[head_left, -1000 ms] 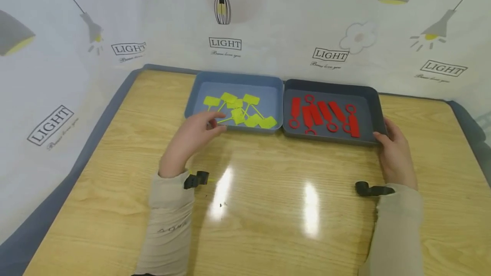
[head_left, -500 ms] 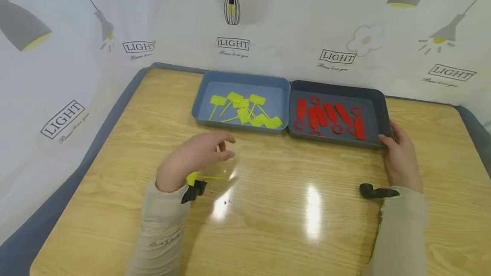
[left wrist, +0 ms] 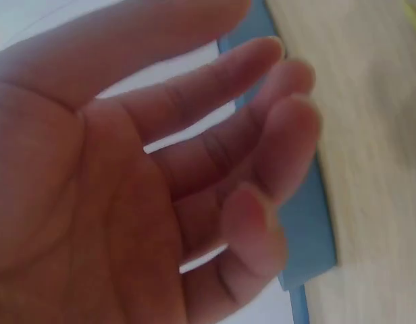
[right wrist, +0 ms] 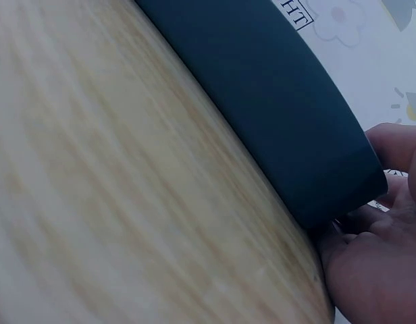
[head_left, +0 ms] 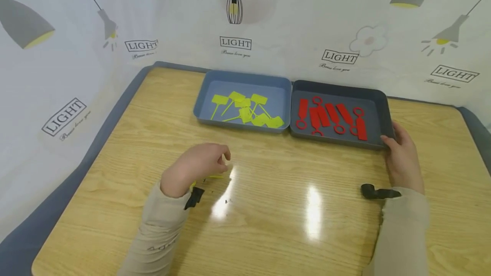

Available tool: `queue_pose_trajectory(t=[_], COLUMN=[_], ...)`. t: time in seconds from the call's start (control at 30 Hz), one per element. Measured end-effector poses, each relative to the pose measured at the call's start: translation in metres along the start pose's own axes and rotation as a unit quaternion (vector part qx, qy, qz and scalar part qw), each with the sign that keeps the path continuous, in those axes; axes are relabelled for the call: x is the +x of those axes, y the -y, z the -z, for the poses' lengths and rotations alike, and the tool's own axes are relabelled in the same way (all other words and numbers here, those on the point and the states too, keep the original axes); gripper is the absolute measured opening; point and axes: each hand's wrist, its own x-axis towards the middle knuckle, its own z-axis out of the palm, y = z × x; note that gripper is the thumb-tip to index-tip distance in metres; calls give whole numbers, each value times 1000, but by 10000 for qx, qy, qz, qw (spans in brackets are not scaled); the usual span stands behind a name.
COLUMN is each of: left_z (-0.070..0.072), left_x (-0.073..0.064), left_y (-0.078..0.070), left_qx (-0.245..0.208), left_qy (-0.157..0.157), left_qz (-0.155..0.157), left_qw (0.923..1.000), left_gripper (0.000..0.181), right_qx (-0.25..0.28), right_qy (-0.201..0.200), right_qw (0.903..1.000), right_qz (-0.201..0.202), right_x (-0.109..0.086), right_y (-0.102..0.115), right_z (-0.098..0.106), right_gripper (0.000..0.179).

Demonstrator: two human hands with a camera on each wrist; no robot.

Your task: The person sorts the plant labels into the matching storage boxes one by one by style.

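Note:
My left hand [head_left: 199, 161] hovers over the table with loosely curled fingers and nothing between them. Under it, a yellow plant label [head_left: 216, 176] lies mostly hidden, its thin stem showing past the fingertips. In the left wrist view the fingers [left wrist: 289, 142] bend in front of the blue tray [left wrist: 306, 236]. With thumb on the rim and fingers around the outer side, my right hand [head_left: 404, 159] grips the near right corner of the dark grey tray [head_left: 387, 114]. The right wrist view shows that hand [right wrist: 383, 250] at the end of the tray's wall [right wrist: 275, 101].
Several yellow plant labels [head_left: 245, 114] lie in the blue tray [head_left: 199, 107]. Several red tags with ring ends [head_left: 331, 114] fill the middle of the dark tray. Both trays stand side by side at the table's back edge, before a printed curtain [head_left: 284, 33]. Small dark specks [head_left: 226, 201] dot the table.
My left hand has drawn back from the blue tray toward me, over the label on the table. The right hand keeps its hold on the dark tray; the head view has shifted slightly.

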Motion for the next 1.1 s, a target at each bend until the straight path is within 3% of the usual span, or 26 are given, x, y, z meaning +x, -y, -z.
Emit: queue_pose_trajectory(t=[0.17,0.27,0.57,0.87,1.1], left_z=[-8,-12,-16,-19,-21], left_x=[2,2,8,16,22], left_y=[8,10,11,16,17], left_qx=[510,717,796,1022,980], left_qy=[-255,-202,63,-375,-289], left_qz=[458,625,755,1009,1328], left_qw=[9973,9953,9939,9889,9859], left_gripper=[5,10,9,24,25], right_qx=[43,45,189,218,55], right_qy=[5,1,39,118,64], right_qw=[10000,10000,9998,9997,10000], right_qz=[-7,-26,41,54,32], right_x=[0,0,-1,0,-1], right_y=[0,-1,-1,-2,-2], right_z=[0,0,-1,0,-1], right_gripper=[57,58,57,58,57])
